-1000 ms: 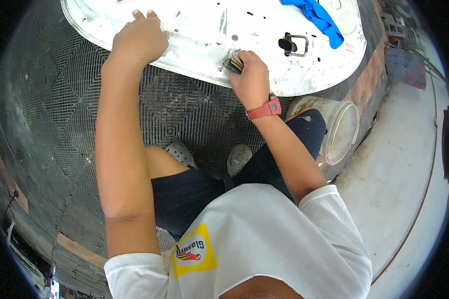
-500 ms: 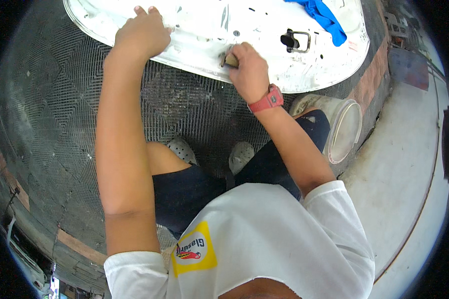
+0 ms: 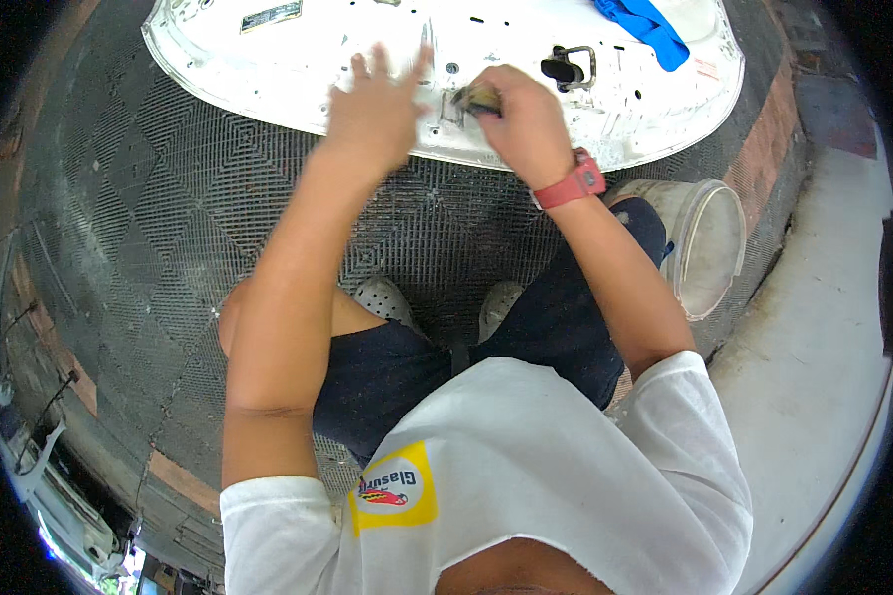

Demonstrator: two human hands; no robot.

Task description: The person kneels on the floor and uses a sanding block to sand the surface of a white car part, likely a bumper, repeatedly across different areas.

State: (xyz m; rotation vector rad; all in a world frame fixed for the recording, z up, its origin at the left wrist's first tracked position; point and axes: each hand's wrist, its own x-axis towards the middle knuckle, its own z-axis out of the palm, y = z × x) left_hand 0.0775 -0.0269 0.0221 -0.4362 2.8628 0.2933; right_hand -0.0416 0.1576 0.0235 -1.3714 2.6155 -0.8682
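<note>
A white metal vehicle panel with holes and scuffed patches lies at the far side, its curved edge facing me. My left hand is over its near part with fingers spread, slightly blurred and holding nothing; whether it touches the metal I cannot tell. Gripped in my right hand is a small tan-and-dark pad, its exact kind unclear. The pad sits at a grey scuffed spot near the panel's edge. A dark metal latch loop stands just right of that hand.
A blue cloth lies on the panel's far right. By my right knee stands a whitish plastic bucket. Dark ribbed mat tiles cover the floor. A pale curved surface runs along the right.
My left hand has moved right along the panel, closer to the right hand. My right hand, still gripping the pad, has shifted slightly right and farther in from the edge. The view has shifted slightly.
</note>
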